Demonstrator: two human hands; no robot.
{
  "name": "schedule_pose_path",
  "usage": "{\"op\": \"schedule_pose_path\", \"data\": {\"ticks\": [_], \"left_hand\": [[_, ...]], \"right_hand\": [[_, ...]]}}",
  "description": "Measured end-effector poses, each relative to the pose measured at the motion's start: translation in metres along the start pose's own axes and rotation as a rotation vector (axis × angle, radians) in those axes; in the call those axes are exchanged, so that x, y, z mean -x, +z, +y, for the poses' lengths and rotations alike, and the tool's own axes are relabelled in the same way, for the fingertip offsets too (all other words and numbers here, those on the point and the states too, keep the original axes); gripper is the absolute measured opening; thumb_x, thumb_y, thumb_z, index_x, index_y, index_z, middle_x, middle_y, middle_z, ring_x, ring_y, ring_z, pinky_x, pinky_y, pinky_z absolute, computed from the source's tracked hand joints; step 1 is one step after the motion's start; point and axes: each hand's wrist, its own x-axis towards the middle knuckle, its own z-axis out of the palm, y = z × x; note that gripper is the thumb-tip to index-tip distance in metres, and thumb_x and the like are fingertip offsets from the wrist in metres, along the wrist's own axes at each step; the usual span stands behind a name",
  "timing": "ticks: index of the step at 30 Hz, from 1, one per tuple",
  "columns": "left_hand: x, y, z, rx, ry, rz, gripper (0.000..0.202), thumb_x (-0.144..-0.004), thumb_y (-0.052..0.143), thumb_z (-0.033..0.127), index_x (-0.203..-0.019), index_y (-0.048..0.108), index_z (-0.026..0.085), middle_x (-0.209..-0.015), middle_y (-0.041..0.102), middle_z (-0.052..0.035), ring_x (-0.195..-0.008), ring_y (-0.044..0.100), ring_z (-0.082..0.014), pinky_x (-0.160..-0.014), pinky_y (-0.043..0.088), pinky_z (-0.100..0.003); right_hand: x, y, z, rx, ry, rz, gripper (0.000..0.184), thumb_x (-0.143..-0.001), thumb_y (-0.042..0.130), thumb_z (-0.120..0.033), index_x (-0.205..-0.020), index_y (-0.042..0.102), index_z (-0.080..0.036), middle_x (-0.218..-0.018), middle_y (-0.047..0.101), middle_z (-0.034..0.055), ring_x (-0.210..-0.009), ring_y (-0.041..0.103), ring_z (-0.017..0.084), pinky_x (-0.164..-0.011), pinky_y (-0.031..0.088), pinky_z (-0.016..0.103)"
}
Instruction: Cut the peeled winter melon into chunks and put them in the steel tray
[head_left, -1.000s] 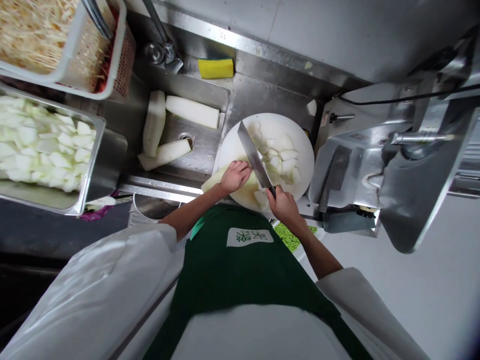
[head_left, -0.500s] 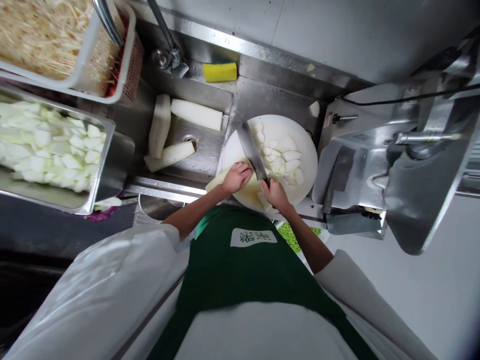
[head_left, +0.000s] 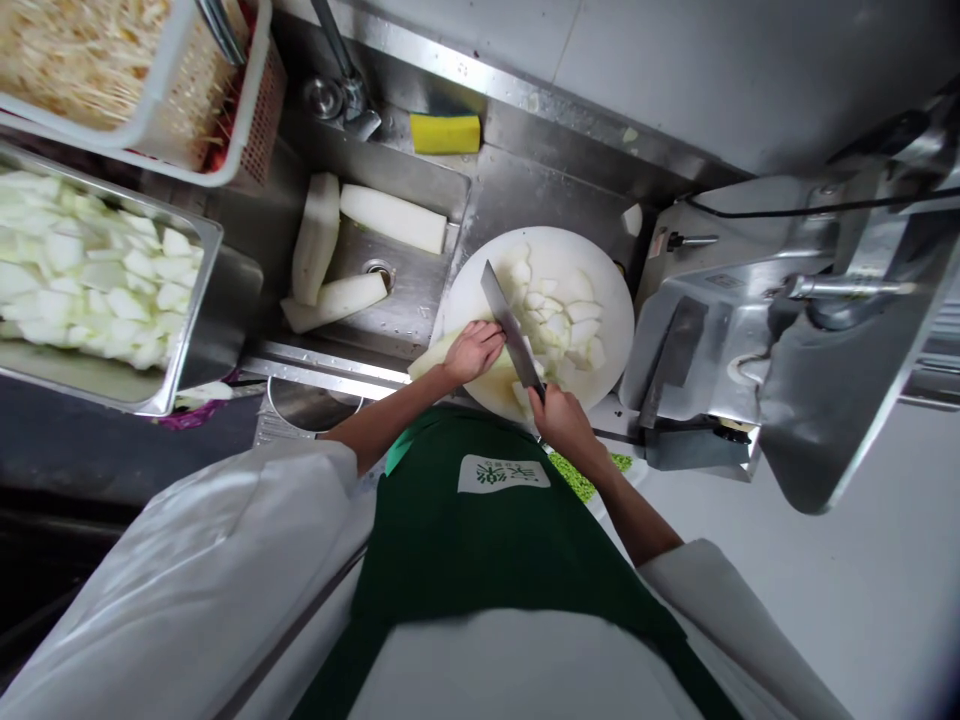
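Note:
On the round white cutting board (head_left: 616,280), my left hand (head_left: 476,350) presses down on a long, pale peeled gourd (head_left: 427,363), fingers bent over it. One end of the gourd sticks out past the board's left edge. My right hand (head_left: 562,420) is wrapped round the dark handle of a cleaver (head_left: 508,322). Its broad blade points away from me and to the left, close beside my left fingertips. Cut pale gourd pieces (head_left: 559,325) lie right of the blade. Where the edge meets the gourd is partly hidden.
Three peeled gourds, one of them upright (head_left: 316,240), lie in the sink (head_left: 420,300). At left stand a metal tub (head_left: 214,290) of cut pieces and a white basket (head_left: 262,100) with bean sprouts. A yellow block (head_left: 445,134) sits behind; a metal slicing machine (head_left: 720,260) stands right.
The cleaver has moved slightly right, together with my right hand. My left hand stays on the gourd. The whole view has shifted a little.

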Motion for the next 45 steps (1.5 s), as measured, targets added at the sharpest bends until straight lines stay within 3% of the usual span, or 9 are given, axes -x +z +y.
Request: {"op": "schedule_pose_path", "data": {"ticks": [4, 8, 16, 19, 26, 31, 35, 41, 45], "left_hand": [[0.003, -0.001, -0.003, 0.008, 0.013, 0.001, 0.036, -0.107, 0.036, 0.033, -0.113, 0.069, 0.018, -0.112, 0.067, -0.0116, -0.099, 0.057, -0.0245, -0.089, 0.044, -0.043], [0.010, -0.005, -0.003, -0.018, 0.005, 0.010, 0.034, -0.107, 0.039, 0.033, -0.107, 0.070, 0.019, -0.111, 0.068, -0.0110, -0.100, 0.056, -0.0242, -0.088, 0.043, -0.042], [0.014, -0.003, 0.000, -0.094, -0.015, -0.001, 0.034, -0.106, 0.038, 0.030, -0.102, 0.070, 0.021, -0.108, 0.065, -0.0112, -0.098, 0.053, -0.0249, -0.084, 0.040, -0.042], [0.013, -0.004, 0.000, -0.067, -0.026, -0.012, 0.034, -0.106, 0.038, 0.030, -0.102, 0.071, 0.022, -0.107, 0.064, -0.0116, -0.098, 0.053, -0.0254, -0.085, 0.041, -0.043], [0.013, -0.003, -0.004, -0.060, -0.015, -0.029, 0.033, -0.105, 0.040, 0.030, -0.111, 0.071, 0.023, -0.112, 0.064, -0.0124, -0.100, 0.054, -0.0259, -0.088, 0.042, -0.043], [0.047, -0.009, -0.012, -0.168, -0.107, 0.000, 0.056, -0.091, 0.064, 0.059, -0.135, 0.063, 0.024, -0.139, 0.053, -0.0199, -0.123, 0.046, -0.0386, -0.097, 0.039, -0.052], [0.069, -0.008, -0.017, -0.203, -0.160, -0.031, 0.063, -0.086, 0.069, 0.061, -0.139, 0.061, 0.027, -0.144, 0.047, -0.0217, -0.121, 0.045, -0.0400, -0.096, 0.039, -0.054], [0.037, 0.004, -0.007, -0.169, -0.130, 0.021, 0.055, -0.089, 0.068, 0.057, -0.133, 0.065, 0.024, -0.140, 0.051, -0.0217, -0.123, 0.045, -0.0393, -0.097, 0.039, -0.055], [0.008, 0.008, -0.001, -0.063, -0.043, 0.038, 0.035, -0.104, 0.046, 0.044, -0.116, 0.070, 0.021, -0.121, 0.062, -0.0148, -0.116, 0.051, -0.0300, -0.096, 0.042, -0.047]], "right_hand": [[-0.042, 0.022, -0.010, -0.043, 0.017, 0.085, 0.038, -0.110, 0.036, -0.038, -0.117, 0.059, -0.008, -0.106, 0.073, 0.0200, -0.098, 0.071, 0.028, -0.080, 0.045, 0.030], [-0.056, 0.019, 0.003, -0.090, -0.034, 0.092, 0.038, -0.110, 0.037, -0.041, -0.115, 0.061, -0.011, -0.106, 0.074, 0.0178, -0.099, 0.070, 0.027, -0.079, 0.045, 0.029], [0.019, -0.011, 0.002, 0.038, 0.013, 0.049, 0.037, -0.109, 0.036, -0.042, -0.114, 0.059, -0.013, -0.092, 0.074, 0.0151, -0.088, 0.072, 0.029, -0.074, 0.044, 0.031], [0.027, -0.011, 0.001, 0.020, 0.005, -0.008, 0.037, -0.109, 0.036, -0.043, -0.110, 0.060, -0.015, -0.092, 0.074, 0.0146, -0.089, 0.072, 0.028, -0.074, 0.044, 0.030], [-0.032, 0.026, -0.020, -0.055, 0.062, 0.073, 0.039, -0.110, 0.036, -0.040, -0.116, 0.060, -0.009, -0.106, 0.072, 0.0206, -0.100, 0.071, 0.027, -0.084, 0.048, 0.031], [-0.053, 0.037, 0.012, -0.120, 0.008, 0.142, 0.045, -0.109, 0.036, -0.046, -0.116, 0.063, -0.011, -0.105, 0.074, 0.0180, -0.100, 0.071, 0.026, -0.085, 0.048, 0.031], [-0.045, 0.035, 0.037, -0.105, -0.005, 0.150, 0.045, -0.109, 0.037, -0.046, -0.114, 0.064, -0.011, -0.105, 0.075, 0.0178, -0.102, 0.071, 0.028, -0.085, 0.047, 0.030], [-0.031, 0.033, 0.023, -0.055, 0.034, 0.135, 0.042, -0.109, 0.036, -0.044, -0.118, 0.061, -0.011, -0.101, 0.074, 0.0172, -0.095, 0.071, 0.027, -0.081, 0.047, 0.030], [-0.023, 0.016, 0.015, -0.026, 0.026, 0.105, 0.038, -0.109, 0.037, -0.042, -0.116, 0.060, -0.013, -0.102, 0.074, 0.0171, -0.096, 0.072, 0.028, -0.079, 0.045, 0.030]]}}
